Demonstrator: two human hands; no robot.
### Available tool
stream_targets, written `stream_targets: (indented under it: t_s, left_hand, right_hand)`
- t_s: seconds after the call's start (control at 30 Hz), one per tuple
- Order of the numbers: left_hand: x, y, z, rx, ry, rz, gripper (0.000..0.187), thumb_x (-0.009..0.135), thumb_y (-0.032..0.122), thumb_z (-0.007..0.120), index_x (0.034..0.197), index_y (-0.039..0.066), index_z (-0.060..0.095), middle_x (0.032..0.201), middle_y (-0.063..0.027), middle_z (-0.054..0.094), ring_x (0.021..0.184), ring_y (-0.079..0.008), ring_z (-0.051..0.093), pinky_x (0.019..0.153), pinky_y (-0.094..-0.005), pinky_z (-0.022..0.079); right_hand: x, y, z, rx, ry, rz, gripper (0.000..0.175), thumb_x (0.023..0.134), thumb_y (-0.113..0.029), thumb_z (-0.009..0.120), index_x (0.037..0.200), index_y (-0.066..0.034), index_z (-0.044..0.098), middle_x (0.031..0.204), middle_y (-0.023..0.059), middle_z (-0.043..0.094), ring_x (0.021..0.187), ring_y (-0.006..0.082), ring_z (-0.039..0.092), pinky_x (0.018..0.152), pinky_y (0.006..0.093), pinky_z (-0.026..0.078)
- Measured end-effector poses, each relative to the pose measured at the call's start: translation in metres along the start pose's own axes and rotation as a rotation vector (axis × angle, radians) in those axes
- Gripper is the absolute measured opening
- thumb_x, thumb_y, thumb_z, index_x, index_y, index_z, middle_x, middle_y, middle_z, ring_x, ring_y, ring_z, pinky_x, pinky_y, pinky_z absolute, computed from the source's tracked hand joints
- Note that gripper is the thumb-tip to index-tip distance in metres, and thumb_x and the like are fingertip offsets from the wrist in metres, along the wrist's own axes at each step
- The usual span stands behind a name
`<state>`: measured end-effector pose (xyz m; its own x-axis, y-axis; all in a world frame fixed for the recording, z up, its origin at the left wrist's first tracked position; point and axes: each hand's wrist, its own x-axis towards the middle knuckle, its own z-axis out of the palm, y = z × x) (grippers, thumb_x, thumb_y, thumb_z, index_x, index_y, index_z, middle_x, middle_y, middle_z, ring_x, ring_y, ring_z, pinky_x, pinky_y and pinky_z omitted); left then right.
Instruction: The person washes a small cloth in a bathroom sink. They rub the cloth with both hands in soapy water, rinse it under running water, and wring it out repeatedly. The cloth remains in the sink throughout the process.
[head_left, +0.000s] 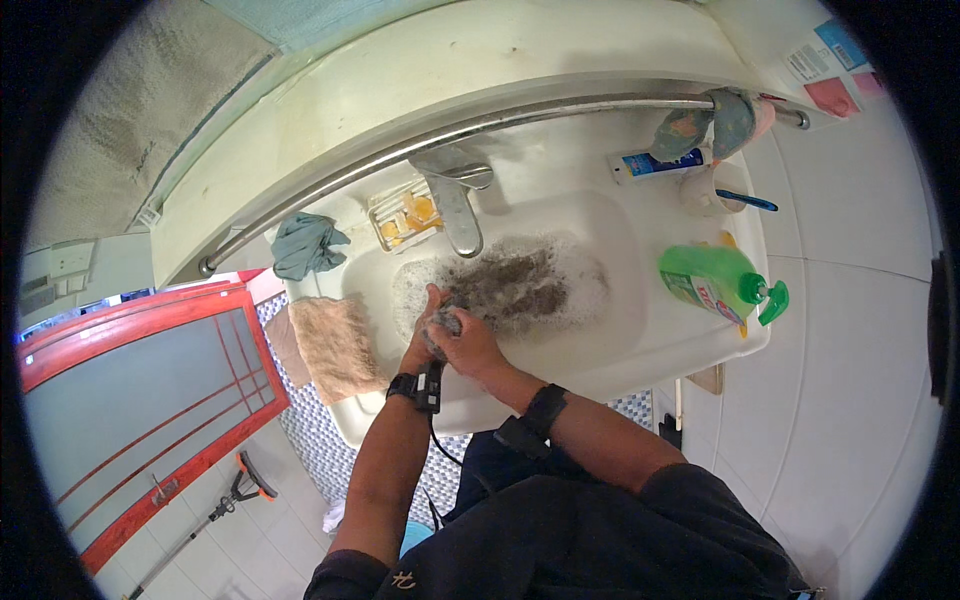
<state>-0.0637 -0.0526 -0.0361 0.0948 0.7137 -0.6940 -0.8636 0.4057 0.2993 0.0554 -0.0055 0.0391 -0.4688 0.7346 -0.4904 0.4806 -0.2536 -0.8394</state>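
Observation:
Over the left part of a white washbasin (570, 360), both hands meet around a bunched, wet, dark grey cloth (444, 324) with suds on it. My left hand (421, 341) is beneath and to its left, thumb pointing up. From the right, my right hand (474, 346) closes its fingers over the bundle. Foamy water (585, 281) fills the bowl, and a dark, blurred mass (517, 285) shows through the suds. Whether it joins the cloth in my hands, I cannot tell. A chrome faucet (457, 214) stands just beyond my hands.
A metal rail (510, 116) crosses behind the basin. On its left lie a soap dish (405, 217), a grey-green cloth (307, 244) and a tan towel (337, 349). A green pump bottle (709, 281), a cup (709, 191) with a toothbrush and a toothpaste tube (656, 163) occupy the right rim.

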Motion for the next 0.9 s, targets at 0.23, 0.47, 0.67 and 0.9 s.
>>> stream_targets:
  t_s: [0.23, 0.47, 0.67, 0.9]
  left_hand:
    - [-0.013, -0.036, 0.065, 0.314, 0.249, 0.279, 0.052, 0.104, 0.050, 0.047, 0.136, 0.009, 0.052, 0.130, -0.0095, 0.063, 0.115, -0.0267, 0.062, 0.094, -0.0425, 0.053]
    - [-0.039, -0.013, 0.045, 0.138, 0.299, -0.001, 0.058, 0.102, 0.055, 0.045, 0.144, 0.016, 0.045, 0.143, -0.0109, 0.052, 0.128, -0.0360, 0.053, 0.101, -0.0617, 0.046]
    - [-0.018, 0.002, 0.028, -0.135, 0.054, -0.173, 0.074, 0.094, 0.066, 0.053, 0.145, 0.013, 0.046, 0.140, -0.0121, 0.056, 0.125, -0.0305, 0.056, 0.099, -0.0463, 0.051]
    - [-0.023, -0.021, 0.055, 0.537, 0.410, 0.371, 0.028, 0.104, 0.027, 0.051, 0.115, 0.002, 0.057, 0.103, -0.0084, 0.063, 0.092, -0.0211, 0.065, 0.085, -0.0381, 0.056]
  right_hand:
    - [0.058, -0.011, -0.066, -0.479, 0.124, 0.089, 0.036, 0.099, -0.034, 0.053, 0.114, -0.0012, 0.057, 0.101, 0.0252, 0.068, 0.096, 0.0473, 0.065, 0.083, 0.0569, 0.051]
    - [0.070, 0.056, -0.071, -0.255, 0.239, 0.387, 0.045, 0.099, -0.026, 0.053, 0.136, -0.0010, 0.047, 0.119, 0.0257, 0.065, 0.107, 0.0455, 0.062, 0.094, 0.0527, 0.048]
    - [0.003, 0.010, -0.005, 0.012, -0.112, 0.033, 0.046, 0.094, -0.040, 0.060, 0.110, 0.0021, 0.067, 0.099, 0.0251, 0.069, 0.096, 0.0396, 0.068, 0.089, 0.0475, 0.051]
    - [0.057, 0.007, -0.056, -0.278, 0.286, -0.016, 0.050, 0.089, -0.050, 0.066, 0.089, 0.0006, 0.068, 0.097, 0.0260, 0.067, 0.096, 0.0428, 0.065, 0.084, 0.0507, 0.051]
